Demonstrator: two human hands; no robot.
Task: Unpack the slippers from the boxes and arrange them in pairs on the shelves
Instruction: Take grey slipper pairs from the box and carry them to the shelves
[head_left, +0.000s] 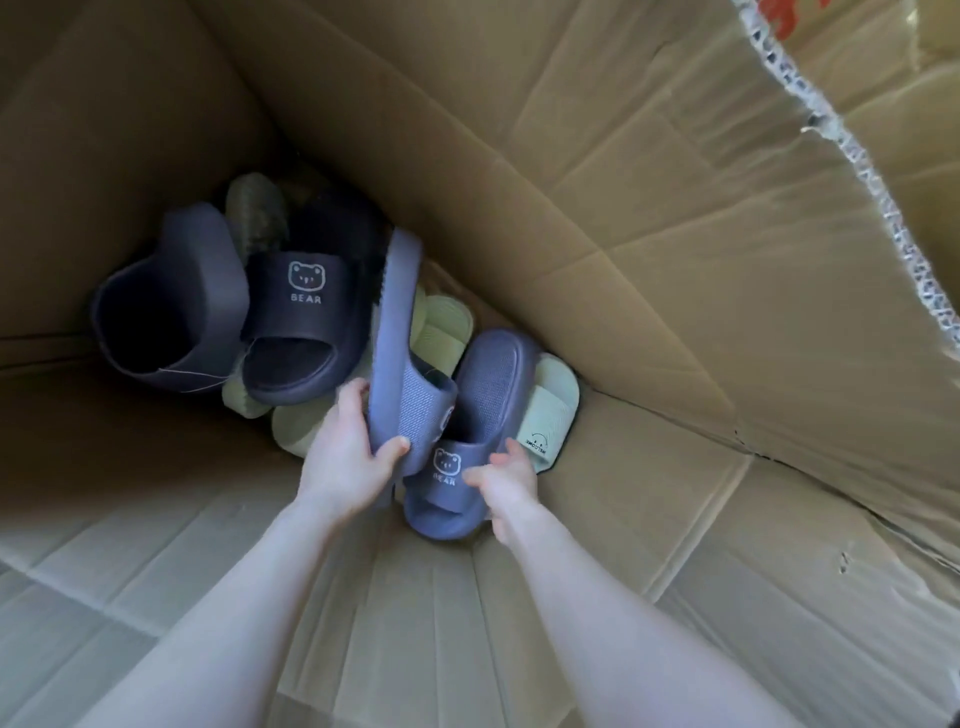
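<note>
Both your hands are down in the cardboard box, at a periwinkle pair.
Your left hand grips one periwinkle slipper, turned on edge, with the thumb curled round its strap end. Your right hand, fingers spread and loose, reaches the strap of the matching slipper, printed with a bear face and "BEAR". It lies on pale green slippers, near two navy slippers.

A thin pale thread lies nearly level.

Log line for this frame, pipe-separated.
stage: unpacking | left hand: grips blue bear slipper on edge | right hand: open at matching slipper | cardboard box: navy slippers, green slippers inside
</note>
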